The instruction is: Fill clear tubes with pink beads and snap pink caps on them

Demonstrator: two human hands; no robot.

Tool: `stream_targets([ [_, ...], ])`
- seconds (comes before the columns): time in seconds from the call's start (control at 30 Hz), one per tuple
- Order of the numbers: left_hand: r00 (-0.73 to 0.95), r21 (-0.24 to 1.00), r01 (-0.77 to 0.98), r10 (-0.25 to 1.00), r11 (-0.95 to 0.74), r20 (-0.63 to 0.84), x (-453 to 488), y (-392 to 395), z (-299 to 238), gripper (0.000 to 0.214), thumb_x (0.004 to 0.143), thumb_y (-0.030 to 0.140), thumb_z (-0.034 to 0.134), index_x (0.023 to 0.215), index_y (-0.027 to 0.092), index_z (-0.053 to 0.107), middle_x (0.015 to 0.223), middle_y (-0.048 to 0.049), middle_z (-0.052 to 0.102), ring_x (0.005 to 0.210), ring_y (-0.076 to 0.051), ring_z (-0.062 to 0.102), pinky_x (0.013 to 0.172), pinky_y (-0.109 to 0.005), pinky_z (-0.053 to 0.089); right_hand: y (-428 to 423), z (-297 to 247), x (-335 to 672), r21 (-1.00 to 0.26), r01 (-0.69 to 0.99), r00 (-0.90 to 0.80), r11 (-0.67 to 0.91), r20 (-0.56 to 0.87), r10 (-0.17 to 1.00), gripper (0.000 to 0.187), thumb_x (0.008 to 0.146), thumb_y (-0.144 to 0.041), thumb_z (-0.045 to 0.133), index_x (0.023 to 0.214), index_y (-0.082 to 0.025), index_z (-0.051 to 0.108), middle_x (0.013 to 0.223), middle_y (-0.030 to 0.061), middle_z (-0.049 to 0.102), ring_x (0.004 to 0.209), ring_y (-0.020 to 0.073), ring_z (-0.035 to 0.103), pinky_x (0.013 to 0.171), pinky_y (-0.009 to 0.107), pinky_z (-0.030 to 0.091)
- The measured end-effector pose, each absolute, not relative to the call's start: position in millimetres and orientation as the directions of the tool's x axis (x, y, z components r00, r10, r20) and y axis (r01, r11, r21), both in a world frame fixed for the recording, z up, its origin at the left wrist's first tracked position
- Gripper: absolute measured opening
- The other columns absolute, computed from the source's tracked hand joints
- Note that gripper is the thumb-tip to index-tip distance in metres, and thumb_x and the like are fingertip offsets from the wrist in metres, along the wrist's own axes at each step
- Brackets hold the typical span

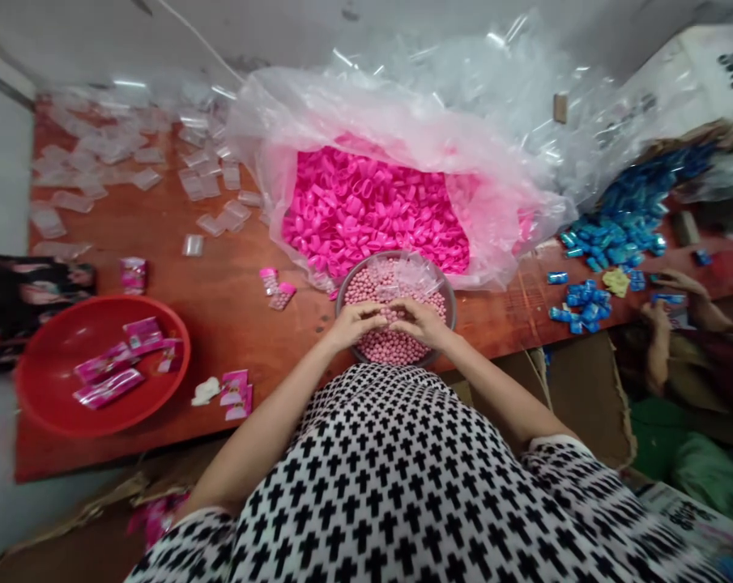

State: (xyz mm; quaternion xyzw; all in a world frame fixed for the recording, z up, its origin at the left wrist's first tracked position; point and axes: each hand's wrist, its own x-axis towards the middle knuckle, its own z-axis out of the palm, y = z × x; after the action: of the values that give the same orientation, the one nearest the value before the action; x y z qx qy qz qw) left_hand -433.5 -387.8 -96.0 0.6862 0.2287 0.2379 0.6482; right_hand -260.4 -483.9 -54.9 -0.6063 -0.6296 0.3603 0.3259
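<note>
A grey bowl [450,300] full of small pink balls [396,350] stands right in front of me. Over it, my left hand [358,322] comes in from the left with its fingers curled together. Opposite, my right hand [419,321] is bent inward the same way, and the fingertips of both almost meet just above the balls. Whatever they pinch is too small or hidden to make out. Clear plastic pieces [410,275] lie on the balls at the bowl's far side. Left of the bowl are two small clear containers with pink caps [282,296], filled with balls.
Behind the bowl lies a big plastic bag [366,101] of pink caps [366,210]. Clear empty cases [205,180] are scattered back left. A red basin [181,340] holds several pink packets. At right, another person's hands [661,316] work beside blue packets [590,304].
</note>
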Motion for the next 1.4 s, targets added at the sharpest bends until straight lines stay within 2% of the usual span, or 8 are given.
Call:
stream_targets([
  [0.33, 0.789, 0.974, 0.071, 0.609, -0.217, 0.078, -429, -383, -106, 0.03, 0.078, 0.042, 0.065, 0.097, 0.02, 0.072, 0.085, -0.0044, 0.07, 0.079, -0.017, 0.063, 0.078, -0.03, 0.049, -482, -60, -248, -0.841, 0.542, -0.098, -0.011, -0.076, 0.992, 0.023, 0.08, -0.037, 0.063, 0.095, -0.021, 0.058, 0.082, -0.0006, 0.061, 0.072, 0.0132, 0.054, 0.069, 0.023, 0.041],
  [0.6, 0.78, 0.952, 0.122, 0.62, -0.282, 0.084, -427, -383, -110, 0.029, 0.083, 0.042, 0.058, 0.098, 0.021, 0.071, 0.095, -0.0061, 0.07, 0.09, -0.019, 0.064, 0.085, -0.033, 0.049, -477, -69, -238, -0.716, 0.697, -0.211, 0.025, -0.172, 0.962, 0.013, 0.087, -0.029, 0.05, 0.082, -0.019, 0.056, 0.07, -0.0013, 0.056, 0.062, 0.0116, 0.048, 0.061, 0.022, 0.036],
  [0.7, 0.733, 0.954, 0.157, 0.678, -0.253, 0.059, -433, -376, -116, 0.03, 0.082, 0.042, 0.059, 0.1, 0.021, 0.07, 0.102, -0.0069, 0.07, 0.096, -0.02, 0.063, 0.09, -0.035, 0.047, -475, -66, -228, -0.658, 0.752, -0.216, 0.034, -0.197, 0.956, 0.013, 0.087, -0.03, 0.052, 0.088, -0.02, 0.06, 0.079, 0.0022, 0.064, 0.07, 0.0144, 0.056, 0.067, 0.024, 0.04],
  [0.83, 0.661, 0.975, 0.162, 0.751, -0.152, 0.007, -437, -371, -120, 0.032, 0.08, 0.042, 0.061, 0.1, 0.02, 0.069, 0.101, -0.006, 0.07, 0.094, -0.02, 0.064, 0.089, -0.034, 0.048, -460, -57, -196, -0.623, 0.782, -0.034, 0.018, -0.013, 0.999, 0.024, 0.086, -0.04, 0.055, 0.1, -0.022, 0.064, 0.099, 0.0065, 0.068, 0.088, 0.0188, 0.061, 0.08, 0.029, 0.044],
  [0.97, 0.582, 0.993, 0.072, 0.805, 0.089, -0.114, -431, -374, -118, 0.038, 0.074, 0.045, 0.067, 0.098, 0.016, 0.067, 0.091, -0.0064, 0.071, 0.081, -0.018, 0.066, 0.076, -0.032, 0.053, -420, -58, -154, -0.4, 0.891, 0.258, -0.214, 0.059, 0.964, 0.028, 0.093, -0.031, 0.043, 0.102, -0.017, 0.066, 0.101, 0.0101, 0.068, 0.094, 0.0207, 0.06, 0.084, 0.031, 0.043],
  [1.03, 0.588, 0.986, 0.023, 0.795, 0.166, -0.147, -427, -376, -114, 0.04, 0.072, 0.046, 0.068, 0.097, 0.015, 0.066, 0.091, -0.0068, 0.071, 0.081, -0.018, 0.066, 0.075, -0.031, 0.054, -398, -63, -139, -0.202, 0.948, 0.247, -0.246, -0.022, 0.969, 0.03, 0.094, -0.025, 0.04, 0.106, -0.015, 0.065, 0.105, 0.0124, 0.067, 0.098, 0.0224, 0.058, 0.083, 0.032, 0.042],
  [1.17, 0.571, 0.985, 0.012, 0.807, 0.173, -0.149, -423, -377, -106, 0.04, 0.07, 0.046, 0.069, 0.095, 0.015, 0.067, 0.091, -0.0057, 0.071, 0.08, -0.017, 0.066, 0.073, -0.029, 0.054, -367, -74, -131, 0.108, 0.99, 0.11, -0.089, -0.204, 0.973, 0.033, 0.093, -0.016, 0.035, 0.11, -0.01, 0.062, 0.105, 0.0177, 0.065, 0.101, 0.0265, 0.053, 0.078, 0.035, 0.039],
  [1.4, 0.498, 0.977, -0.017, 0.849, 0.212, -0.176, -421, -376, -101, 0.047, 0.071, 0.047, 0.069, 0.104, 0.014, 0.068, 0.098, -0.0074, 0.071, 0.084, -0.019, 0.065, 0.077, -0.031, 0.055, -351, -80, -128, 0.211, 0.971, -0.029, 0.112, -0.362, 0.932, 0.035, 0.09, -0.008, 0.031, 0.103, 0.0, 0.062, 0.103, 0.0265, 0.062, 0.1, 0.031, 0.053, 0.077, 0.041, 0.038],
])
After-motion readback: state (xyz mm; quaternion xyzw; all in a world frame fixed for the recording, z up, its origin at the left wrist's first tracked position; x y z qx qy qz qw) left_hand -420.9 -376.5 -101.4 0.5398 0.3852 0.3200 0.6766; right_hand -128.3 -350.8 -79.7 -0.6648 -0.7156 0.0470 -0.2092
